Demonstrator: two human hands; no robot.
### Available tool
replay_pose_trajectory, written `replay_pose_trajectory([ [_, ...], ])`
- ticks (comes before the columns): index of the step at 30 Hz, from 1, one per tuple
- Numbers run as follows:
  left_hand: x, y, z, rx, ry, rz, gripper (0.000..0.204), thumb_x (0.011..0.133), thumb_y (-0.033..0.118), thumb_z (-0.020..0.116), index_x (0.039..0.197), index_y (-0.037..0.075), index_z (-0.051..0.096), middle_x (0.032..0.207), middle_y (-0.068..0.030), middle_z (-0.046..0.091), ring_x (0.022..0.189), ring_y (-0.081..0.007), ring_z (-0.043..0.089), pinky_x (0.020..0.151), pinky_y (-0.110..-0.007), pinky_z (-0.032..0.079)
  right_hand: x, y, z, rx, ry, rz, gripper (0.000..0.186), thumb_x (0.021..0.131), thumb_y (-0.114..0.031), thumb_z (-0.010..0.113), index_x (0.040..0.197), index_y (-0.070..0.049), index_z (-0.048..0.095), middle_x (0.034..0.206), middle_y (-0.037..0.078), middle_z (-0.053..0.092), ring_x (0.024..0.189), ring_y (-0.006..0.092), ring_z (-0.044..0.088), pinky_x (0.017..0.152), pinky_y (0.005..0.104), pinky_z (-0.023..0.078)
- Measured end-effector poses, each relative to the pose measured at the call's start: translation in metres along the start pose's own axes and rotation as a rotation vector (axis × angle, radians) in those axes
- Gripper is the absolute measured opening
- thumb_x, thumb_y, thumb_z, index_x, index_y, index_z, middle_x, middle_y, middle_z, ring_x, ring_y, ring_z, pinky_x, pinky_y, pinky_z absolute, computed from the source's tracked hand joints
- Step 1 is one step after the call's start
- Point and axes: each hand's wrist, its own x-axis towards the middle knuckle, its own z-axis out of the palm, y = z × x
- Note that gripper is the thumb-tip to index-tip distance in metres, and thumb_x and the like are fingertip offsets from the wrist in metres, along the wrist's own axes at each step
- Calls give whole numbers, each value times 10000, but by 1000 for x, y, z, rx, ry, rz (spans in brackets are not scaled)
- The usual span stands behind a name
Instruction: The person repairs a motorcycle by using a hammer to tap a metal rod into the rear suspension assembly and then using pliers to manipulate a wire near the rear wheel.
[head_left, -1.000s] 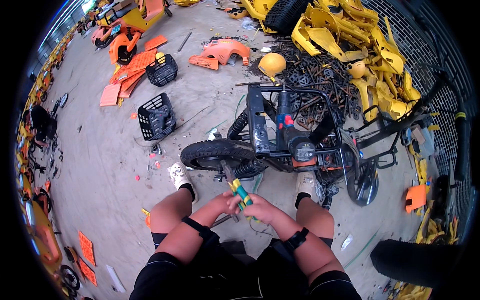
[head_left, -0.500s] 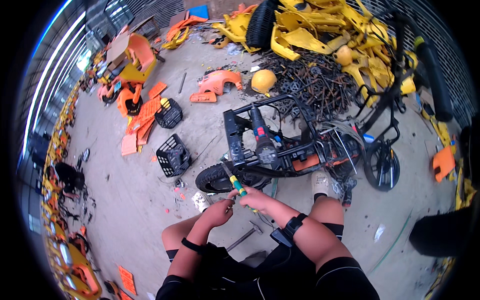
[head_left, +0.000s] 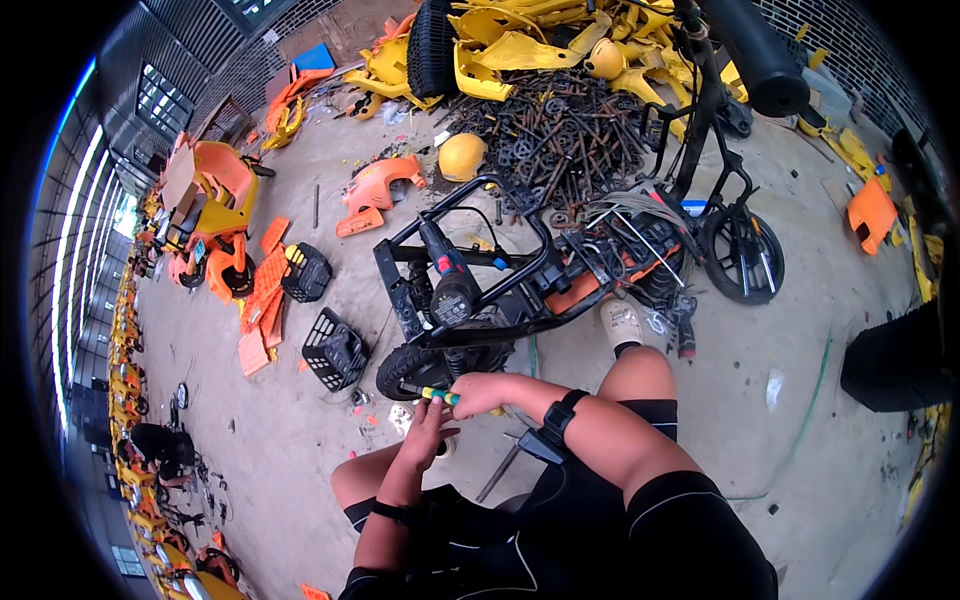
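Note:
In my right hand [head_left: 480,394] is a screwdriver [head_left: 440,396] with a green and yellow handle. Its metal shaft points left, over the rear wheel [head_left: 395,372] of a stripped black bike frame [head_left: 480,320]; whether the tip touches the wheel I cannot tell. Just below the handle is my left hand [head_left: 424,436], open, its fingers stretched up to the handle. A cordless power tool [head_left: 447,280] with a dark battery lies on the rear of the frame. Between my legs a hammer [head_left: 502,470] lies on the floor, partly hidden by my right arm.
Black plastic baskets [head_left: 335,350] and orange panels [head_left: 262,300] lie to the left. Beyond the frame are a yellow helmet-like shell [head_left: 462,157] and a heap of dark metal parts [head_left: 560,140]. A second power tool [head_left: 685,325] rests near my right foot. Another person [head_left: 165,450] crouches far left.
The screwdriver has swung from upright to nearly level, pointing left. My left hand has opened its fingers beneath the handle. The view has turned, shifting the bike leftward.

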Motion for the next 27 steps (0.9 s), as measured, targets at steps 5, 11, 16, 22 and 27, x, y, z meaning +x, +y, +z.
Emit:
replay_pose_trajectory([
  [5, 35, -46, -11, -466, -113, -125, 453, 1066, 402, 461, 1278, 9, 540, 1235, -129, 607, 1149, -261, 600, 967, -427, 504, -1, -7, 20, -226, -83, -26, 328, 821, -304, 628, 950, -8, 686, 867, 187, 705, 820, 344, 685, 736, 439, 528],
  [11, 55, -60, 4, -565, 50, -292, 160, 1001, 171, 540, 1056, 24, 574, 982, -123, 666, 936, -271, 663, 838, -415, 549, -79, -56, -38, -253, -21, 76, 280, 870, -237, 609, 1046, -30, 675, 1100, 165, 696, 960, 303, 676, 815, 400, 529],
  [16, 78, -67, 2, -514, 90, -316, 99, 990, 124, 529, 1055, 51, 547, 995, -115, 651, 931, -264, 655, 824, -431, 546, -143, -37, -167, 262, 184, 52, 117, 934, -119, 582, 951, -19, 640, 1128, 112, 701, 949, 160, 669, 865, 322, 534],
  [22, 112, -53, 43, -627, -30, -516, 114, 975, 78, 512, 1075, 32, 542, 996, -141, 647, 903, -272, 664, 780, -428, 551, -251, 291, -336, -154, 1404, 927, 309, 845, -217, 601, 988, 46, 682, 1021, 255, 716, 980, 388, 697, 826, 458, 553],
  [27, 103, -27, 13, -582, 131, -469, 194, 985, 167, 574, 1144, 56, 582, 985, -113, 652, 874, -282, 670, 812, -438, 551, -125, 272, -321, -462, 1274, 876, 408, 853, -221, 595, 1213, -38, 655, 1236, 252, 649, 1161, 413, 613, 998, 478, 484],
])
